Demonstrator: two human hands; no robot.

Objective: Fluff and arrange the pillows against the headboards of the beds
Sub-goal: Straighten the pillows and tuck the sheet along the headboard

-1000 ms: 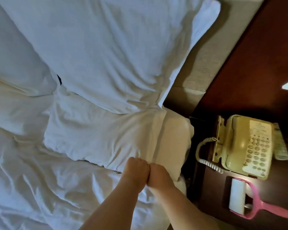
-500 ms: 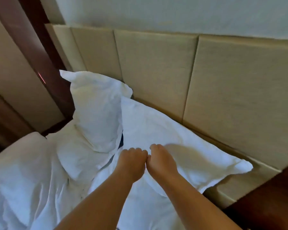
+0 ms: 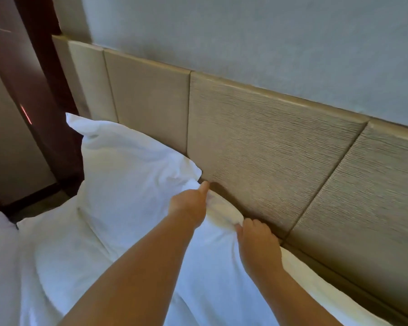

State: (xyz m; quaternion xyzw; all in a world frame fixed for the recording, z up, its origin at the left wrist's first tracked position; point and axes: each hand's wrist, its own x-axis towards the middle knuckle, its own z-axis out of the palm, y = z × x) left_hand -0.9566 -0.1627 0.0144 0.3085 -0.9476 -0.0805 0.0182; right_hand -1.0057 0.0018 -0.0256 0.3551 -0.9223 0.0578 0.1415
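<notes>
Two white pillows lie at the head of the bed. The far pillow (image 3: 127,165) leans against the beige padded headboard (image 3: 264,147) at the left. The near pillow (image 3: 217,274) lies under my arms, its top edge close to the headboard. My left hand (image 3: 190,203) grips that top edge, with the thumb stretched toward the headboard. My right hand (image 3: 259,241) is closed on the same edge a little to the right, bunching the fabric between the two hands.
A dark wooden post (image 3: 40,95) stands left of the headboard, with a beige wall panel (image 3: 7,149) beyond it. White bedding (image 3: 17,267) covers the lower left. A grey wall (image 3: 269,43) rises above the headboard.
My view has swung from the bedside table up to the headboard. My hands, held together before, have moved apart along the near pillow's top edge, and that pillow now sits closer to the headboard.
</notes>
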